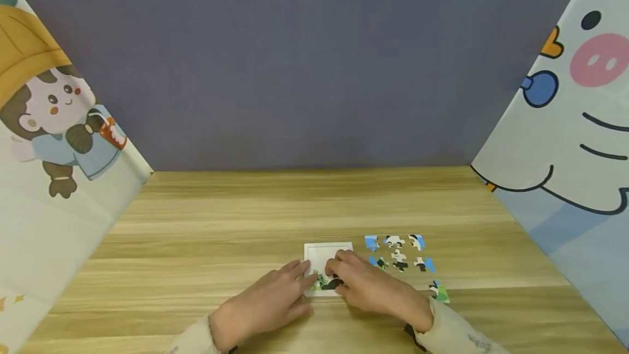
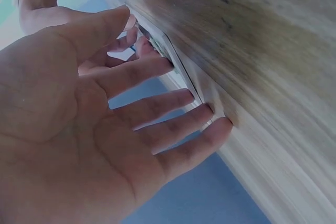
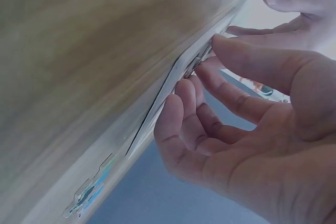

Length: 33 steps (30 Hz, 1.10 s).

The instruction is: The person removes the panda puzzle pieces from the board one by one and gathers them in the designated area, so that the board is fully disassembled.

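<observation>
A small white puzzle tray (image 1: 314, 253) lies on the wooden table, with green and black puzzle pieces (image 1: 320, 282) in its lower part. My left hand (image 1: 270, 298) rests at the tray's left edge, its fingers nearly straight and touching it, as the left wrist view also shows. Over the tray's right side, my right hand (image 1: 371, 285) has its fingers curled. Its thumb and index finger pinch a dark puzzle piece (image 1: 332, 283) low in the tray; the hand hides part of it.
Several loose panda puzzle pieces (image 1: 399, 260) lie right of the tray, in rough rows. One green-cornered piece (image 1: 441, 293) sits nearer the right sleeve. A grey panel (image 1: 314, 70) closes off the table's back, with cartoon-printed panels at both sides.
</observation>
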{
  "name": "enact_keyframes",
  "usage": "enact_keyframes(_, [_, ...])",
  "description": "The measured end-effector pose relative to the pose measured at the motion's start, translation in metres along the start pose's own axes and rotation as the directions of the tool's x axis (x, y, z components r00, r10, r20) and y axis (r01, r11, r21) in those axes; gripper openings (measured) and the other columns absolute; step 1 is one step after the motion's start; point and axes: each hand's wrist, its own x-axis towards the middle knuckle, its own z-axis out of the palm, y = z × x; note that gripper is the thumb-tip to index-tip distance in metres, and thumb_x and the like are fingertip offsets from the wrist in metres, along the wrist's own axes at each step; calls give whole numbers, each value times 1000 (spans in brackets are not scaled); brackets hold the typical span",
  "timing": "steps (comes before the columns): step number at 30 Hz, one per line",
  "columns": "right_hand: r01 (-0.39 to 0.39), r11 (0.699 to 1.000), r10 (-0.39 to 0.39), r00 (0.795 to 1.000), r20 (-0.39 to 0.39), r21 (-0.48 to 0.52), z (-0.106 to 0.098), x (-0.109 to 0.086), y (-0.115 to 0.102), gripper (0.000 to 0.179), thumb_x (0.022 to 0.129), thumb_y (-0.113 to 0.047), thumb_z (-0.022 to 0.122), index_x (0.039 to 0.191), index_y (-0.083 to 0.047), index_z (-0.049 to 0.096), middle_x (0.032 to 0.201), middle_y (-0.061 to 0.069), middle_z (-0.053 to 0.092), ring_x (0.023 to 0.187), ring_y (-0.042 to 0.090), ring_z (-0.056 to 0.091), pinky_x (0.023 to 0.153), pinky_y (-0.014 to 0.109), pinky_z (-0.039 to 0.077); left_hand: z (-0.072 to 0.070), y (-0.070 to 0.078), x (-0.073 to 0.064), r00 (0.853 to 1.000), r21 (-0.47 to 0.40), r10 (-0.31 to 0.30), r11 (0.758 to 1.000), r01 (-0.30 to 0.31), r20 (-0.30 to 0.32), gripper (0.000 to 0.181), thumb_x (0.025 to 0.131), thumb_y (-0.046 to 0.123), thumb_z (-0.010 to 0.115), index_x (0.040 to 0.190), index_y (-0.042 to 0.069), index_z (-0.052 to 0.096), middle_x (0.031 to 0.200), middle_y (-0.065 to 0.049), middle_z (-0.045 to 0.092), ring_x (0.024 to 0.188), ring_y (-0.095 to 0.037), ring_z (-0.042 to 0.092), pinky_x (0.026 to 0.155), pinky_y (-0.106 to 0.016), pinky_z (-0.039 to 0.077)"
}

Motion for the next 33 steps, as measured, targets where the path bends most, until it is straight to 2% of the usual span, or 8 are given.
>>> enact_keyframes(9, [21,1000,-20,1000,-14,9,2,0,0,24,87,-4,74,106,-14,64,97,-6,54,86,6,48,72,22,49,2,4,1,999,22,-40,999,40,8,55,93,41,69,137,8,60,144,-20,51,127,-39,54,86,-44,57])
enact_keyframes(17, [40,999,-41,998,-40,-18,1,1,2,27,84,-3,76,106,-13,62,98,-4,54,85,7,48,70,20,49,3,9,2,998,91,-61,994,60,-1,56,93,41,68,138,10,60,144,-19,52,125,-36,55,86,-44,57])
enact_keyframes(22, [71,996,-73,996,-52,-50,1,3,4,28,83,-4,77,105,-14,62,97,-4,55,83,7,49,68,20,48,2,10,2,997,95,-76,993,76,0,55,93,42,68,138,11,60,144,-18,52,125,-36,55,86,-46,57])
enact_keyframes(29, [77,993,-83,995,-61,-88,0,5,6,28,83,-3,76,104,-17,62,94,-4,56,81,6,50,66,19,48,3,10,3,997,106,-74,992,74,-11,55,92,41,70,137,11,62,143,-18,53,124,-35,56,85,-45,57])
enact_keyframes(33, [102,994,-105,992,-65,-41,-3,5,7,23,87,-2,73,101,-15,61,89,-4,62,74,3,52,61,17,47,2,10,5,998,120,-64,991,66,-20,53,93,40,69,136,11,62,143,-18,53,124,-34,56,84,-44,58])
